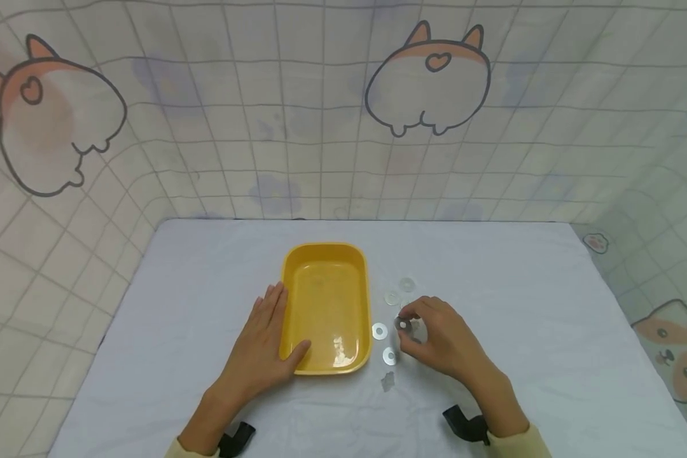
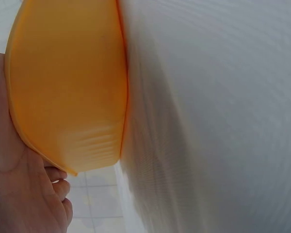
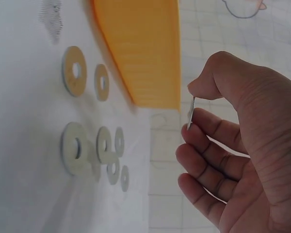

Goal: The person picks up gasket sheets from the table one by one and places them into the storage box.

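Observation:
A shallow yellow tray (image 1: 326,318) lies on the white cloth. My left hand (image 1: 257,356) rests along its left rim, fingers straight, with the thumb over the near left corner; the left wrist view shows the palm against the tray's side (image 2: 68,87). Just right of the tray, my right hand (image 1: 443,340) pinches a flat metal washer (image 3: 191,112) between thumb and index finger, held above the cloth. The other fingers are loosely bent. Several more washers lie flat around that hand, among them one near the tray (image 1: 380,331) and a large one (image 3: 75,148).
A small grey patch (image 1: 387,381) marks the cloth nearer to me than the washers. White cloth (image 1: 527,305) covers the table. Hanging grid-patterned fabric (image 1: 320,146) with corgi drawings surrounds the back and sides. A black wrist mount (image 1: 466,425) sits by each wrist.

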A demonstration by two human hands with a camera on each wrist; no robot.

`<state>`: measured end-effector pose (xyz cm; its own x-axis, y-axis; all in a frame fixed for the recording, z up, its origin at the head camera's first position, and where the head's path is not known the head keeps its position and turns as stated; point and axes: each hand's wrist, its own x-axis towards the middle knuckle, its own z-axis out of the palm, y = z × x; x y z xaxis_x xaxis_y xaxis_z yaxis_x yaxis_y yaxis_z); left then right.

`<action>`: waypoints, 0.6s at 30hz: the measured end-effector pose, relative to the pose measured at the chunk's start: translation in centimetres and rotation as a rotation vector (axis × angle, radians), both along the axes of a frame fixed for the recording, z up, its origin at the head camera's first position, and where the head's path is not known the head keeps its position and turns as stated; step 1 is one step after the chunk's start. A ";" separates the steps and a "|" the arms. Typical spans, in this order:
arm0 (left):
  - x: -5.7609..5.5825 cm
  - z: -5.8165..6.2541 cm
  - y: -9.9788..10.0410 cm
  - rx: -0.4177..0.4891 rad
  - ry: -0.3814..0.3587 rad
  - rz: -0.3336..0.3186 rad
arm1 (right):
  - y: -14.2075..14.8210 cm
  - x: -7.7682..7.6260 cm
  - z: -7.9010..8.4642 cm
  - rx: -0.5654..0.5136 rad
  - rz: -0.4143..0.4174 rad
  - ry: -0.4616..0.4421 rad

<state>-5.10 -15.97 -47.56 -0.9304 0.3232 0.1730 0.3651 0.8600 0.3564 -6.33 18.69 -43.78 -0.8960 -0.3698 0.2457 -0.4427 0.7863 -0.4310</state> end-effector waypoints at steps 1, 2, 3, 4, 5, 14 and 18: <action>-0.1 0.0 0.0 0.002 0.004 0.000 | -0.1 -0.2 0.1 -0.004 0.005 -0.002; -0.1 0.0 0.0 0.005 0.002 0.002 | -0.2 -0.4 0.2 -0.010 0.010 -0.005; -0.1 -0.1 0.0 0.009 0.000 0.003 | -0.3 -0.5 0.3 -0.013 0.013 -0.013; 0.0 -0.1 -0.1 0.011 -0.003 0.005 | -0.5 -0.7 0.4 -0.018 0.017 -0.024; 0.1 -0.2 -0.1 0.013 -0.006 0.008 | -0.6 -0.8 0.5 -0.023 0.022 -0.028; 0.2 -0.5 -0.2 0.049 0.014 0.009 | -2.2 -2.6 1.8 -0.050 0.045 -0.049; -0.1 -0.6 -0.2 0.044 0.060 0.001 | -3.3 -3.6 2.4 -0.081 0.062 -0.055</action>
